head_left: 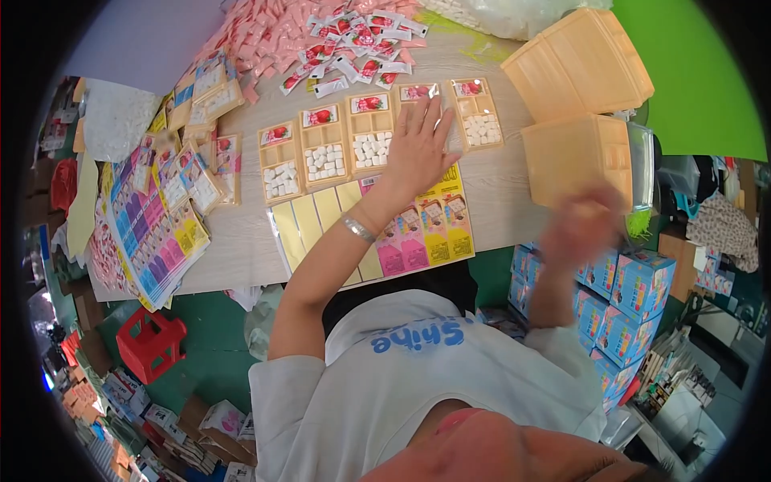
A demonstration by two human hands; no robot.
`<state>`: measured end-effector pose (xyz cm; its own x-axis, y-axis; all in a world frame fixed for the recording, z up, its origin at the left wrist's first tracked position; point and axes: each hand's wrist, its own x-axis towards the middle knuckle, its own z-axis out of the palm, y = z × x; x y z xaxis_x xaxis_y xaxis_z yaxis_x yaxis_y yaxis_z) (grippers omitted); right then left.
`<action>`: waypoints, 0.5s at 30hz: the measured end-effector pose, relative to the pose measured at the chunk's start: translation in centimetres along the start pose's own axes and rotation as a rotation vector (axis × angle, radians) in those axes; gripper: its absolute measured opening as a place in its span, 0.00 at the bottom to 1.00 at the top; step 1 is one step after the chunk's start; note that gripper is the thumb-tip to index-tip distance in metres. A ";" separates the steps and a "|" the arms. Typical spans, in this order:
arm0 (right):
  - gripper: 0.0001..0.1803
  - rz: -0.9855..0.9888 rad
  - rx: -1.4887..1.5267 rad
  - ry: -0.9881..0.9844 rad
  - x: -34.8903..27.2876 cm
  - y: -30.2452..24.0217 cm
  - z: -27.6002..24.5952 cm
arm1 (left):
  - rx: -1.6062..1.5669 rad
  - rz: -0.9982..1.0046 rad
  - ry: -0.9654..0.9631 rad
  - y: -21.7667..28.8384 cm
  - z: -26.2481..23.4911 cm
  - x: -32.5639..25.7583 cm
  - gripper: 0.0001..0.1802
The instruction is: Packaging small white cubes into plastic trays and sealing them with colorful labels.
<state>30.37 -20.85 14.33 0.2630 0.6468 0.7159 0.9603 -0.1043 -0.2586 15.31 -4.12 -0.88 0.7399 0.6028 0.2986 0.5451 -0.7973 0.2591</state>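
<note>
A wooden table (241, 249) is taken as the landmark. At its left edge, a fanned pile of bright card sheets (152, 233) is seen, with a red plastic stool (150, 344) below it on the green floor. Along the middle of the table a row of shallow tan trays (325, 146) is laid out — each with a strawberry-printed packet in the top compartment and white cubes below. Behind the row, toward the table's far edge, loose strawberry packets (353, 40) and pink wrapped sweets (265, 40) are heaped. In front of the row, yellow and pink backing cards (418, 233) are spread flat.

The left hand (418, 149) is laid palm down with the fingers spread, pressed over the fourth tray (421, 93) in the row; a silver bracelet (358, 229) is worn at the wrist. At the table's right end, two stacks of empty tan trays (578, 104) are piled. The right hand (580, 229) is held just in front of the nearer stack — it is blurred, so its grip cannot be told. Blue cartons (634, 297) are stacked below the table's right end.
</note>
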 end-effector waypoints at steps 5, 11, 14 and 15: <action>0.20 0.274 -0.020 0.349 3.4 15.6 -9.5 | 0.075 -0.116 -0.016 1.6 1.1 1.3 0.45; 0.15 0.076 -0.360 -0.380 4.6 20.5 -7.8 | -0.185 -0.129 0.160 3.5 -2.5 -0.7 0.44; 0.13 0.344 -0.101 -0.397 4.7 19.3 -8.3 | -0.309 -0.100 0.133 4.3 -7.6 -5.4 0.38; 0.13 0.346 -0.202 -0.466 4.5 17.7 -8.3 | -0.301 -0.104 0.133 4.4 -8.4 -7.2 0.38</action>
<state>49.35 -26.08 18.32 0.5384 0.8072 0.2420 0.8370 -0.4788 -0.2649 9.09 -11.76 5.79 0.6177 0.6947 0.3686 0.4593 -0.6991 0.5480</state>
